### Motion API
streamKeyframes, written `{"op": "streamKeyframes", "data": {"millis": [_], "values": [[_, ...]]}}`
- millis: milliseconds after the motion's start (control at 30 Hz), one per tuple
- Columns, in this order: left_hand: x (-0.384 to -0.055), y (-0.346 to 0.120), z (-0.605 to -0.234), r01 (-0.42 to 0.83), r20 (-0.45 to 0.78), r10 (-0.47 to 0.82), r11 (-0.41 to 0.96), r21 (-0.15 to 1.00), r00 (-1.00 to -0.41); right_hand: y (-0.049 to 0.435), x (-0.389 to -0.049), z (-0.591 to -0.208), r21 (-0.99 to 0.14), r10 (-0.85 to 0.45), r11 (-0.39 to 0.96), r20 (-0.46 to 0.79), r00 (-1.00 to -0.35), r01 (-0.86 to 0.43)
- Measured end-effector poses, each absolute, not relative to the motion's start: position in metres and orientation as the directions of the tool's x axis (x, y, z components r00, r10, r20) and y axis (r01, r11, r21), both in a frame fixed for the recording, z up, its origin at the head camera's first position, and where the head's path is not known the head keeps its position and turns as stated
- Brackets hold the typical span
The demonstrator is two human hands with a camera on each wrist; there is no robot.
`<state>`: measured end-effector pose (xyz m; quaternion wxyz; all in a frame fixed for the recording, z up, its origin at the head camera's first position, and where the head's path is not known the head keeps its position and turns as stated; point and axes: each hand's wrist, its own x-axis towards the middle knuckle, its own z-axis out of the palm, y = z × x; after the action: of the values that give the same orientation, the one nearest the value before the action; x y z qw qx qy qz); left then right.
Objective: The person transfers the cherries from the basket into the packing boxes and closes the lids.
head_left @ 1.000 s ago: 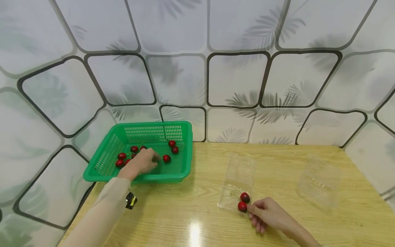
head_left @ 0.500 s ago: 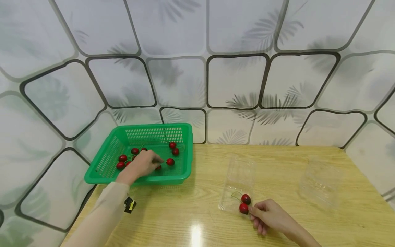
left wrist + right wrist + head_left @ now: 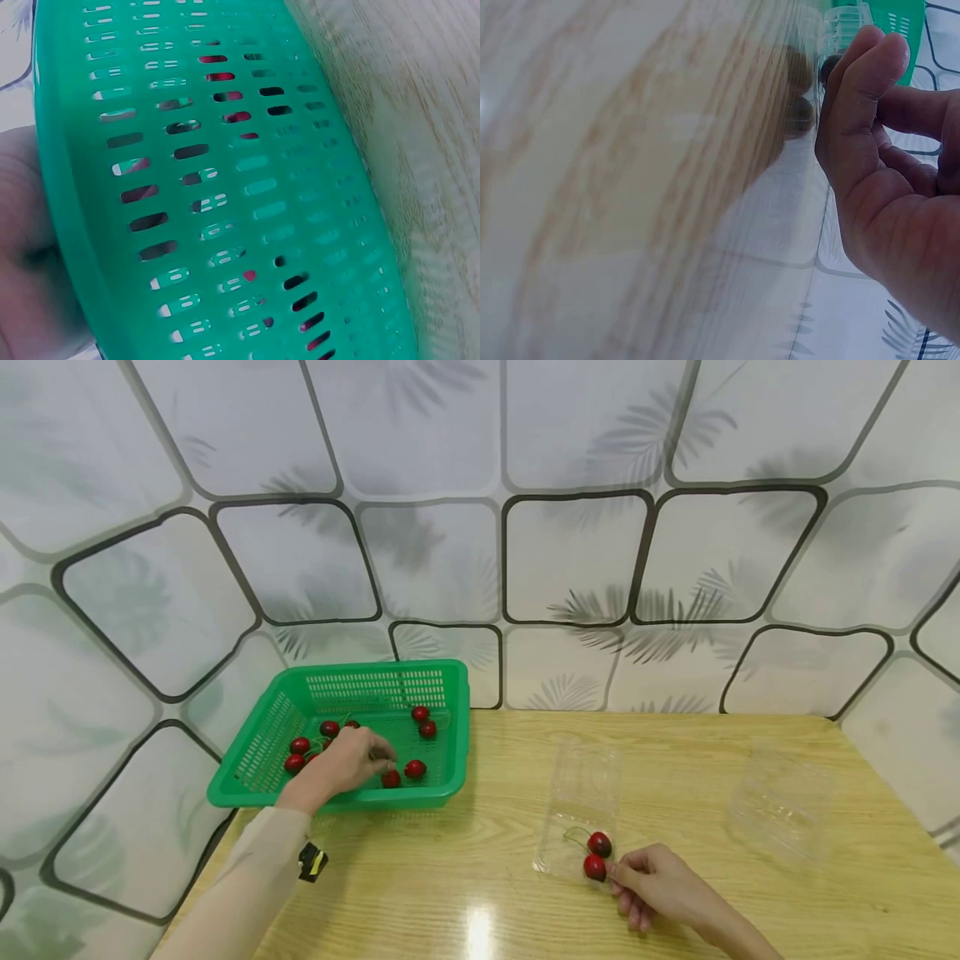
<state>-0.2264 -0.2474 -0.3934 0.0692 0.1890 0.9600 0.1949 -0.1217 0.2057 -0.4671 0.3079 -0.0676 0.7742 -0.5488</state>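
My left hand (image 3: pixel 345 764) reaches into a green plastic basket (image 3: pixel 450 777) on the left. Its fingertips pinch at the stem end of a dark red cherry (image 3: pixel 391 778), and another cherry (image 3: pixel 415 768) lies just right of it; the stem itself is too small to make out. In the left wrist view the basket wall (image 3: pixel 225 180) hides most of that hand. My right hand (image 3: pixel 656 885) holds the near right edge of a clear plastic box (image 3: pixel 585 777) between thumb and forefinger. Two cherries (image 3: pixel 595 867) with green stems sit at the box's near end.
Several more cherries (image 3: pixel 300 745) lie in the basket's left part, and two (image 3: pixel 423 720) near its right wall. Another clear plastic container (image 3: pixel 780 810) stands at the right on the wooden table (image 3: pixel 495 827). A patterned wall covering (image 3: pixel 577 560) closes off the back.
My left hand's fingers have closed further. Two cherries beside them have shifted toward the basket's near side, one coming into sight from under the fingers. My right hand stays at the box.
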Motion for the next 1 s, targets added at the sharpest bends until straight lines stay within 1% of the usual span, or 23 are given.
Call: {"op": "streamKeyframes", "data": {"millis": [233,400,667,1000], "values": [[-0.226,-0.250,-0.392,0.328,-0.072,0.381,0.865,0.381,-0.922,0.206,-0.123,-0.469,-0.891,-0.442,0.395,-0.399,-0.804,0.225],[-0.226,-0.253,-0.391,0.330,-0.079,0.389,0.860,0.390,-0.918,0.206,-0.122,-0.469,-0.891,-0.442,0.393,-0.399,-0.804,0.226],[-0.226,-0.257,-0.390,0.330,-0.058,0.378,0.865,0.377,-0.924,0.206,-0.122,-0.466,-0.891,-0.447,0.384,-0.408,-0.796,0.241],[-0.224,-0.258,-0.384,0.285,-0.027,0.324,0.867,0.408,-0.946,0.207,-0.120,-0.467,-0.889,-0.445,0.386,-0.413,-0.795,0.245]]}}
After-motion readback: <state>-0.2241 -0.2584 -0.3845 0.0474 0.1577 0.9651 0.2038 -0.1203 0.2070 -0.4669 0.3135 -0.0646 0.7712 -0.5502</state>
